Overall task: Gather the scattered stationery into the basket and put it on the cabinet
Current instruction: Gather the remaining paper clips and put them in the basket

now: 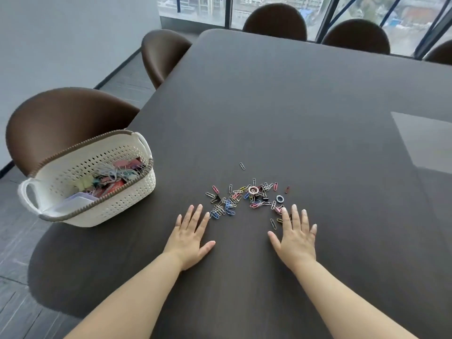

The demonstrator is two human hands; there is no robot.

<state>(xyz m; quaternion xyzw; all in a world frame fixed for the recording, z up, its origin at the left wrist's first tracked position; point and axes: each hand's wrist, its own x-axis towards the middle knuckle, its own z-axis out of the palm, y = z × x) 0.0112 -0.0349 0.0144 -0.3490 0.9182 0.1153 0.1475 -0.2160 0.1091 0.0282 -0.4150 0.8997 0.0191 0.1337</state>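
Note:
A heap of coloured paper clips (247,198), with small black binder clips and a few rings among them, lies scattered on the dark table (305,113). My left hand (190,237) lies flat on the table, its fingertips at the heap's left edge. My right hand (294,237) lies flat too, fingers spread, touching clips at the heap's right edge. A white perforated basket (115,204) with a brown rim stands at the table's left corner, holding coloured clips, cord and a clear box. One clip (242,165) lies apart, farther back.
Brown chairs stand along the left side (61,123) (163,55) and the far end (275,22) of the table. A window runs behind them. A bright reflection (425,140) shows on the table's right part. No cabinet is in view.

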